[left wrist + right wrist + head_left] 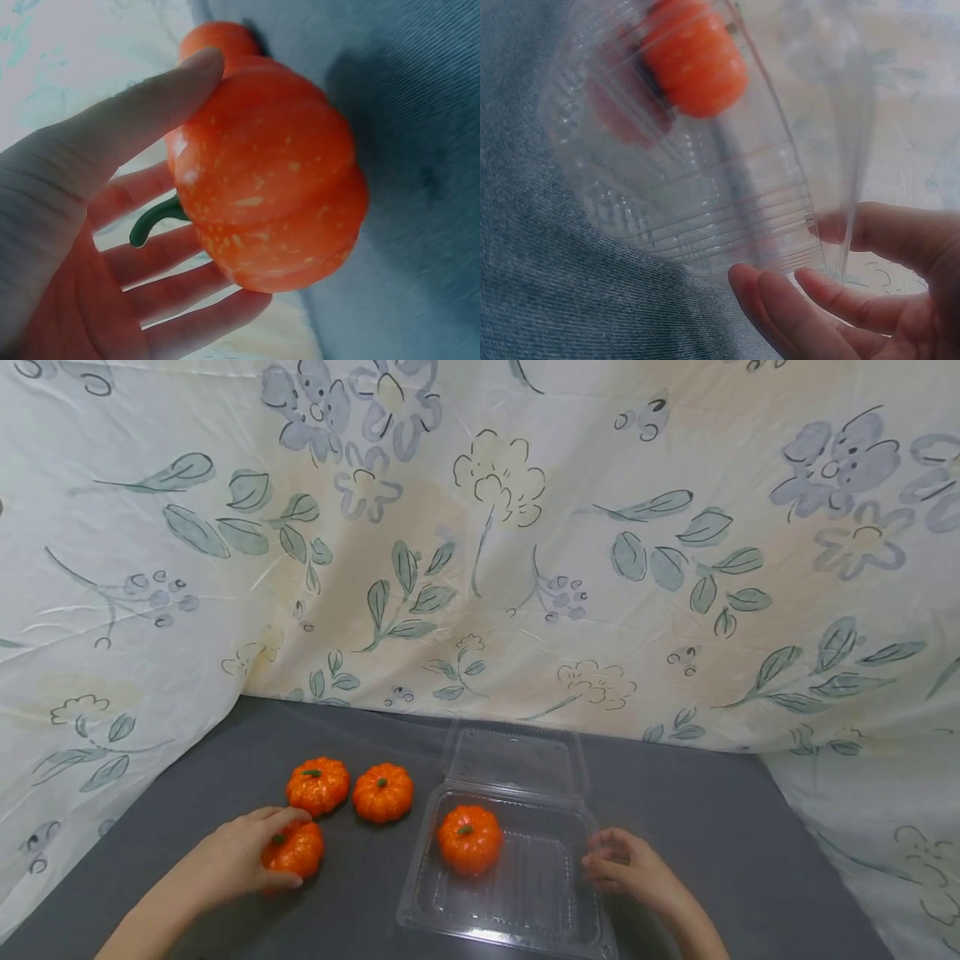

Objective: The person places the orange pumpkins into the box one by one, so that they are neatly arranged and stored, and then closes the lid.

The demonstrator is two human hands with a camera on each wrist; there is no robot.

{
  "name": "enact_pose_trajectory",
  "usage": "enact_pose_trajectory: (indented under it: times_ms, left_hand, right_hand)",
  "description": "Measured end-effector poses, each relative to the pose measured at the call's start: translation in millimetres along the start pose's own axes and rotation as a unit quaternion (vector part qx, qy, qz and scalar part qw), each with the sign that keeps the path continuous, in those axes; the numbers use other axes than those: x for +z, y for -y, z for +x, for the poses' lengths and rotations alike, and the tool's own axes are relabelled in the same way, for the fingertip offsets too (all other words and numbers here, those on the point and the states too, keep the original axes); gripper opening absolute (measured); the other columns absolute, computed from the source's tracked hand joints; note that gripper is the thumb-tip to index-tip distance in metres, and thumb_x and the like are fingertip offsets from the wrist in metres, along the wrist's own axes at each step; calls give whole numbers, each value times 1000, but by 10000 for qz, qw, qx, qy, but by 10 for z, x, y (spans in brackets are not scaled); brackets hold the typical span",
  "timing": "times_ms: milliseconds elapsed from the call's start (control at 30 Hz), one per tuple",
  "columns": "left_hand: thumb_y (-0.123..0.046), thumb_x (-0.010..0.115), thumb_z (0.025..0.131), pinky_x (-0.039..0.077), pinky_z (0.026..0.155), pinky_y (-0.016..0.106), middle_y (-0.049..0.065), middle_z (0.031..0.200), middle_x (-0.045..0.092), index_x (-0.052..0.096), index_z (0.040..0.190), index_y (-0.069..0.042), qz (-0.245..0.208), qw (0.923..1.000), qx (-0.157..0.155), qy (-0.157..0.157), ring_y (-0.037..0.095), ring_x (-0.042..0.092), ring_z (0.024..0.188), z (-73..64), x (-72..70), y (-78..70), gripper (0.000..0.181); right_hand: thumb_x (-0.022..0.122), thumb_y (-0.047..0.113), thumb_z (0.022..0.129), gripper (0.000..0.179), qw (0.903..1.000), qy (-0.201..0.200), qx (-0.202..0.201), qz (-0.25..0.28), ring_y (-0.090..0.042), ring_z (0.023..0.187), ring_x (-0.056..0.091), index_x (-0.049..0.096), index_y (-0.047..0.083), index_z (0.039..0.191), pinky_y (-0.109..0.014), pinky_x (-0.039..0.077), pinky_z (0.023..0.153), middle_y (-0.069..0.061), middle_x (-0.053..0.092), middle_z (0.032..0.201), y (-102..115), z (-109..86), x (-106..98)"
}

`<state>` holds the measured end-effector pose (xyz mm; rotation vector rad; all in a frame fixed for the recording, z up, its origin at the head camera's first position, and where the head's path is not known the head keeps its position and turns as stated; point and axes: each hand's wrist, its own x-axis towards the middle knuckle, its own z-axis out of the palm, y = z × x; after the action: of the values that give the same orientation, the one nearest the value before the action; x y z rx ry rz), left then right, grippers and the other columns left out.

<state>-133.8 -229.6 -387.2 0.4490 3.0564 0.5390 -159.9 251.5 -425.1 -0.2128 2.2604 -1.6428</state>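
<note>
My left hand point(243, 853) holds a small orange toy pumpkin point(302, 852) with a green stem, low on the left of the dark cloth. In the left wrist view the thumb lies on one side of the pumpkin point(274, 180) and the fingers reach round the other. An opened clear plastic clamshell box point(536, 902) lies right of centre, its lid point(517, 760) folded back. Another pumpkin point(470, 839) sits inside its base. At the box's right rim, my right hand point(630, 867) pinches the edge between thumb and fingers point(855, 296).
Two more orange pumpkins, one at the back left point(318, 786) and one beside it point(383, 792), stand between the left hand and the box. Dark grey cloth point(690, 802) covers the surface. A floral curtain point(495, 610) hangs behind and along both sides.
</note>
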Motion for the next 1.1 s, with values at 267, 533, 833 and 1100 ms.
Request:
enact_pose_trajectory:
  times_ms: [267, 533, 833, 1100]
  left_hand:
    - [-40, 84, 57, 48, 75, 51, 11, 110, 60, 61, 112, -16, 53, 9999, 142, -18, 32, 59, 96, 9, -121, -24, 64]
    - [-41, 84, 57, 47, 75, 53, 14, 113, 59, 60, 113, -16, 54, 9999, 115, 49, 35, 58, 98, 18, -118, -39, 65]
    - [-40, 84, 57, 47, 78, 51, 9, 112, 60, 61, 112, -18, 74, 9998, 183, 26, 32, 58, 100, 40, -71, -133, 63]
    - [-40, 83, 59, 48, 76, 47, 6, 111, 61, 61, 112, -19, 33, 9989, 472, -50, 25, 59, 94, 126, -101, -289, 62]
  right_hand:
    - [60, 7, 87, 41, 10000, -21, 23, -45, -29, 84, 65, 40, -19, 112, -38, 54, 72, -13, 63, 92, 4, -5, 0]
    - [63, 9, 85, 43, 10000, -54, 1, -36, -26, 83, 65, 42, -18, 111, -38, 54, 71, -12, 64, 91, 24, -8, 5]
    - [62, 7, 86, 40, 10000, -87, 44, 3, -25, 82, 65, 42, -18, 110, -39, 54, 72, -13, 64, 91, 5, 7, 14]
    - [60, 6, 86, 39, 10000, -43, 25, -28, -27, 83, 64, 42, -18, 110, -40, 54, 72, -15, 64, 92, 20, -7, 4]
